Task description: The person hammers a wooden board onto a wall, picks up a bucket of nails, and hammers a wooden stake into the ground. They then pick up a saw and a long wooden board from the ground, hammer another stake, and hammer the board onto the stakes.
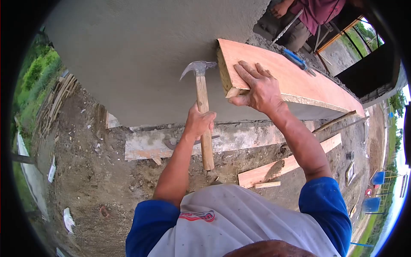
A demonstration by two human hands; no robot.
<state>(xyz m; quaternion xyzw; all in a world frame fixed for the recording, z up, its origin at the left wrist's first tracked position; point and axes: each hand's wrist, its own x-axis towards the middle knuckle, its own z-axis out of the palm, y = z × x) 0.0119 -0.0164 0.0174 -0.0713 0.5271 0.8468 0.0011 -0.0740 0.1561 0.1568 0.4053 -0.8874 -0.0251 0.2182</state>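
My left hand (199, 123) is wrapped around the wooden handle of a claw hammer (203, 96). The hammer's striking face is right at the near end of a plywood board (299, 76) backed with a wood strip, and its claw points left. Against this board, my right hand (259, 88) lies with fingers spread over the top face and thumb hooked under the lower edge. The board runs along a smooth grey plastered wall (150, 55). Farther along its upper edge rests a blue-handled tool (298, 61).
Below the wall, a mortar-stained plank (252, 136) lies on the dirt, a curved metal piece on it. Another plywood strip (287, 165) lies nearer me. At upper right is a person in a purple shirt (319, 15), beside a rebar rod (287, 26). Scrap wood (60, 100) is piled left.
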